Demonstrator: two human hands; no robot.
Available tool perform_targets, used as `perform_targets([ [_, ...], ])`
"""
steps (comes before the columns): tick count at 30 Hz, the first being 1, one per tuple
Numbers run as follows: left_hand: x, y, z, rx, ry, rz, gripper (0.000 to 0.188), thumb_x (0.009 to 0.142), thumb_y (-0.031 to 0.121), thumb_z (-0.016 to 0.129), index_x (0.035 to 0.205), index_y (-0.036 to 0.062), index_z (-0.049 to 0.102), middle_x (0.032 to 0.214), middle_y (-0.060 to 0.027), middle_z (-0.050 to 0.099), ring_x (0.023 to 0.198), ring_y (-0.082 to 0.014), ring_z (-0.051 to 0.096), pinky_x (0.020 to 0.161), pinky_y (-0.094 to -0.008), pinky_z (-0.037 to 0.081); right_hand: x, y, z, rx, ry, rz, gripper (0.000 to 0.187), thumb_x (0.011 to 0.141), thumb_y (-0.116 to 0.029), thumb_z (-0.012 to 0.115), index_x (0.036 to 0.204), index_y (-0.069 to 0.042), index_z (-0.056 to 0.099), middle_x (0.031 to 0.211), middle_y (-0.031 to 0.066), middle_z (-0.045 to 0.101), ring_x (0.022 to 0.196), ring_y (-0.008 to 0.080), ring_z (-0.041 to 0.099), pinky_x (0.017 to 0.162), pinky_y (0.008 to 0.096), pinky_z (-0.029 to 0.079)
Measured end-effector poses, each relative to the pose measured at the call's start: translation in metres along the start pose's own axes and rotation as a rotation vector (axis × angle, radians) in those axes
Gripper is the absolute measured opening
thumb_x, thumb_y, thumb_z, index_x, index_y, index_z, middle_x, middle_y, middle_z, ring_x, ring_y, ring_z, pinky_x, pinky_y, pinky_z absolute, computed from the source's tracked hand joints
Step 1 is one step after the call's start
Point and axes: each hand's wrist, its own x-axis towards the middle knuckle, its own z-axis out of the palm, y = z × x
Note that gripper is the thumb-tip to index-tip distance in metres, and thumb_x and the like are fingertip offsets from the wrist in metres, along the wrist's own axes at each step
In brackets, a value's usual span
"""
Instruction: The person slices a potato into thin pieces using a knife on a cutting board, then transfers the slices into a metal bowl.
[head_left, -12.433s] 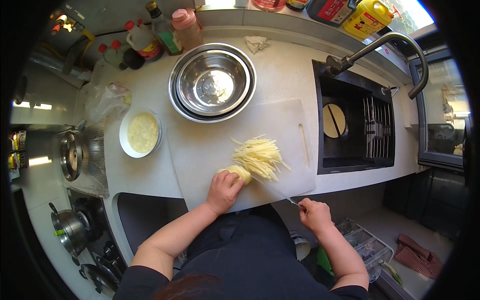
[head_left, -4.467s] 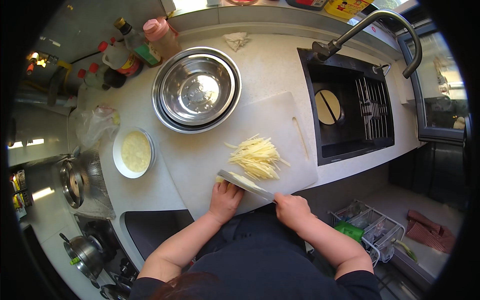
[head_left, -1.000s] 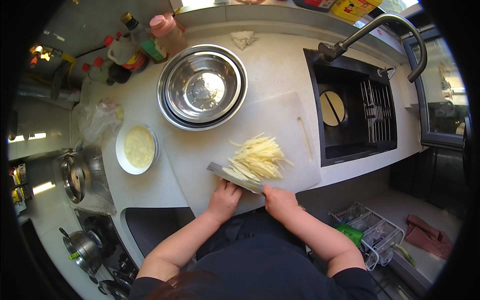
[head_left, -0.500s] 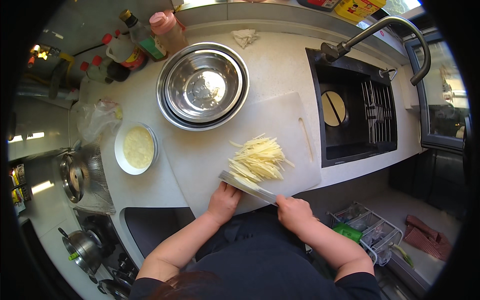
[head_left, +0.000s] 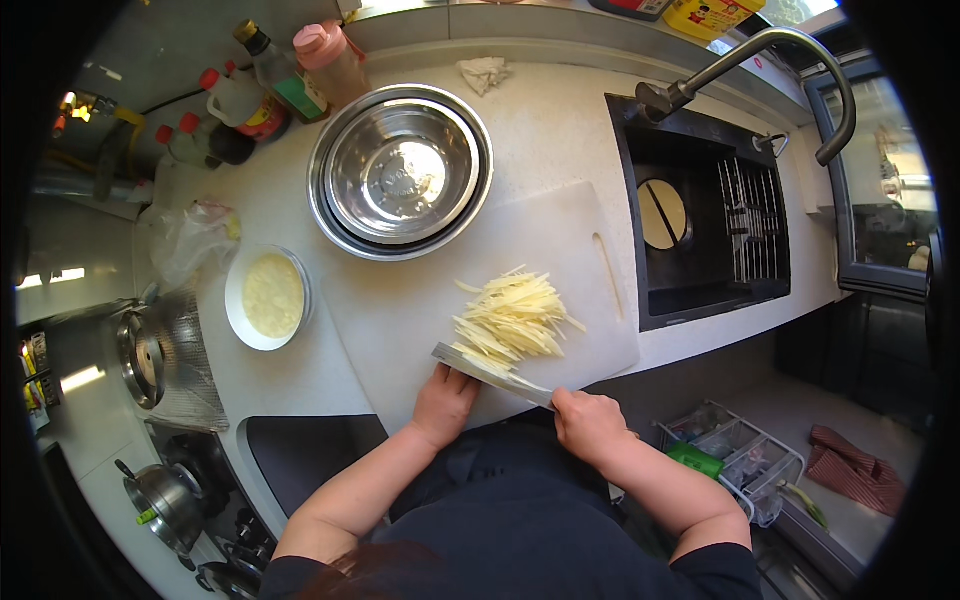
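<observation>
One knife [head_left: 495, 376], its handle closed in the right hand [head_left: 592, 425]. Blade lies slantwise over the near part of the pale cutting board [head_left: 380, 320]; a heap of yellow-white strips [head_left: 512, 312] lies along its far side. Left hand [head_left: 446, 408]: fingers bent in just behind the blade; from my remote view I cannot tell whether they hold anything.

Change: about a second ago the right hand sat closer to the left and the blade reached further left; both are now drawn back rightward, which I read as part of a cutting stroke. Twelve seconds ago a rounded yellow piece showed plainly under the left hand; now I cannot see it. Inference: little is left uncut. White bowl [head_left: 238, 305] and steel bowls [head_left: 400, 175] keep their places by the board.
</observation>
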Motion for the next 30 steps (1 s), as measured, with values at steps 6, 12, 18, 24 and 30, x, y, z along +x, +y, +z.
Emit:
perform_targets([
  [6, 0.003, 0.000, -0.003, -0.002, -0.006, 0.005, 0.025, 0.074, 0.010, 0.060, 0.099, 0.0078, 0.067, 0.110, -0.0113, 0.061, 0.108, -0.0350, 0.056, 0.082, -0.0371, 0.055, 0.042, -0.021, 0.018, 0.023, -0.005, 0.000, 0.006, 0.084, -0.009, 0.054, 0.088, -0.005, 0.054, 0.079, 0.0191, 0.066, 0.072, 0.0384, 0.066, 0.062, 0.0498, 0.052],
  [12, 0.003, 0.000, -0.004, -0.004, 0.004, -0.003, 0.027, 0.074, 0.009, 0.060, 0.100, 0.0076, 0.068, 0.111, -0.0115, 0.060, 0.108, -0.0352, 0.056, 0.083, -0.0369, 0.055, 0.056, -0.023, 0.022, 0.083, 0.051, -0.048, 0.007, 0.085, -0.010, 0.054, 0.089, -0.004, 0.054, 0.080, 0.0188, 0.066, 0.073, 0.0398, 0.065, 0.063, 0.0501, 0.052],
  [18, -0.001, 0.000, 0.000, 0.003, 0.012, 0.008, 0.028, 0.072, 0.008, 0.061, 0.099, 0.0049, 0.067, 0.109, -0.0131, 0.060, 0.108, -0.0369, 0.056, 0.082, -0.0381, 0.055, 0.010, -0.006, -0.002, 0.032, -0.018, -0.006, 0.008, 0.085, -0.012, 0.055, 0.090, -0.005, 0.055, 0.080, 0.0194, 0.066, 0.071, 0.0398, 0.065, 0.063, 0.0503, 0.052],
  [24, 0.003, 0.000, -0.003, -0.010, 0.024, 0.016, 0.027, 0.073, 0.008, 0.061, 0.099, 0.0063, 0.067, 0.109, -0.0120, 0.061, 0.108, -0.0354, 0.056, 0.082, -0.0363, 0.055, 0.033, -0.010, 0.013, 0.010, -0.024, -0.029, 0.010, 0.086, -0.011, 0.053, 0.093, -0.005, 0.055, 0.077, 0.0184, 0.067, 0.071, 0.0396, 0.066, 0.063, 0.0511, 0.052],
  [30, 0.007, 0.005, -0.006, 0.057, 0.069, 0.012, 0.030, 0.073, 0.008, 0.059, 0.102, 0.0069, 0.067, 0.109, -0.0090, 0.060, 0.106, -0.0317, 0.057, 0.081, -0.0341, 0.054, 0.070, -0.013, 0.027, 0.059, 0.015, -0.081, 0.009, 0.085, -0.011, 0.053, 0.091, -0.005, 0.056, 0.076, 0.0196, 0.067, 0.069, 0.0407, 0.065, 0.064, 0.0507, 0.052],
])
